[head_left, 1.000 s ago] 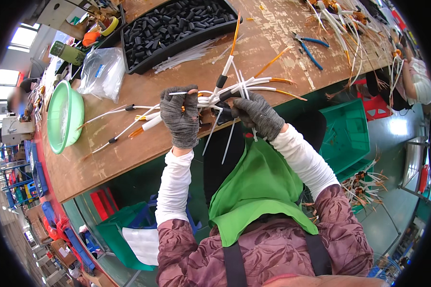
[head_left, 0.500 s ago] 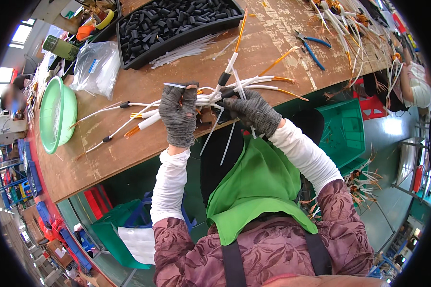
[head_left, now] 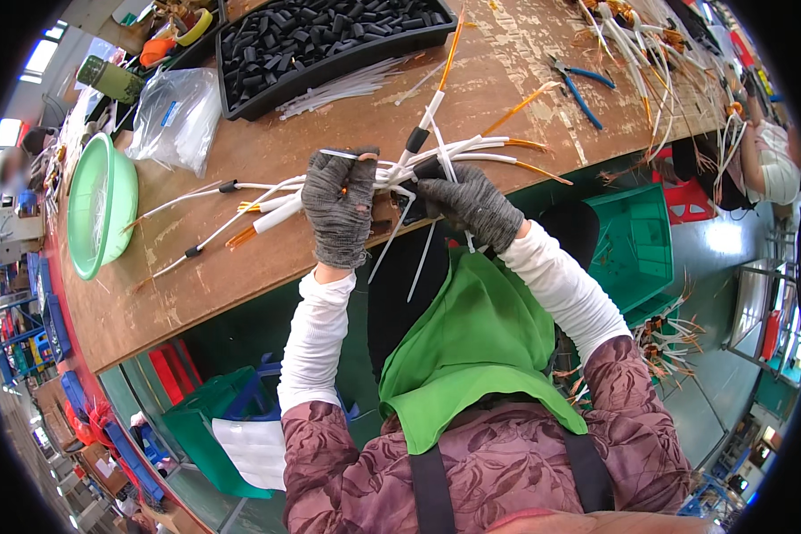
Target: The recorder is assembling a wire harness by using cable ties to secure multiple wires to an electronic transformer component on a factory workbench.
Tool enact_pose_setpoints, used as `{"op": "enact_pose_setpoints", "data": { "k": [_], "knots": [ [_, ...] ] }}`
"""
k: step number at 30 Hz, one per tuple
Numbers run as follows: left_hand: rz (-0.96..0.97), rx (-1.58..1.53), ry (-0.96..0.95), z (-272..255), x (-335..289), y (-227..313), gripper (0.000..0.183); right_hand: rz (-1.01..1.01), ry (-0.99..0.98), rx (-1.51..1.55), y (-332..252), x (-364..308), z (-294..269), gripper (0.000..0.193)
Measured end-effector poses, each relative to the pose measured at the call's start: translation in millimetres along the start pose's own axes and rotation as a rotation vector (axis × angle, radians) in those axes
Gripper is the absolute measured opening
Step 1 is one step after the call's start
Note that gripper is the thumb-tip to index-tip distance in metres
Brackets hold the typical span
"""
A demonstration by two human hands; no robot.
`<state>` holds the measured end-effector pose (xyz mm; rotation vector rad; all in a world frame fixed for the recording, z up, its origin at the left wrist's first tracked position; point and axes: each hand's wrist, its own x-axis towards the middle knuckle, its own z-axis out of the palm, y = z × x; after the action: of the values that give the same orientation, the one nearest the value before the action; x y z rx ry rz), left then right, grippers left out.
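Observation:
A bundle of white wires with stripped copper-coloured ends and several black sleeves lies across the bench near its front edge. My left hand, in a grey fingerless glove, is closed around the left side of the bundle's middle. A thin white cable tie sticks out at its fingertips. My right hand, gloved alike, is closed on the bundle just right of the middle, beside a black sleeve. Thin white tie tails hang down between the hands. My fingers partly hide the spot where the wires meet.
A black tray of black sleeves stands at the back, with loose white cable ties before it. Left are a clear plastic bag and a green basin. Blue-handled pliers and more wire bundles lie right.
My left hand has shifted slightly right, closer to my right hand, still on the bundle. The left wire ends have moved slightly up and left. My right hand has barely moved.

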<state>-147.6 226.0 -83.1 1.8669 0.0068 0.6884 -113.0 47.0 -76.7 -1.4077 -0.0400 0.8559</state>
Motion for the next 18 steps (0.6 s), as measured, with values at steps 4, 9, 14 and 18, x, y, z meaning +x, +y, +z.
{"op": "enact_pose_setpoints", "data": {
  "k": [4,9,14,18],
  "knots": [
    [-0.142,-0.080,-0.160,-6.7,-4.4,12.8,0.011,-0.018,0.024,0.081,-3.5,-2.8,7.2,0.021],
    [-0.296,-0.267,-0.517,-26.1,-7.1,34.5,0.020,-0.016,-0.009,0.054,-3.2,-0.4,-2.4,0.022],
    [-0.050,-0.033,-0.278,-11.8,-15.7,25.1,0.018,0.036,0.006,0.075,-3.1,-1.4,-2.6,0.023],
    [0.250,0.230,0.076,12.6,-12.9,4.4,0.016,0.063,-0.039,0.048,-2.4,1.2,-3.7,0.022]
  ]
}}
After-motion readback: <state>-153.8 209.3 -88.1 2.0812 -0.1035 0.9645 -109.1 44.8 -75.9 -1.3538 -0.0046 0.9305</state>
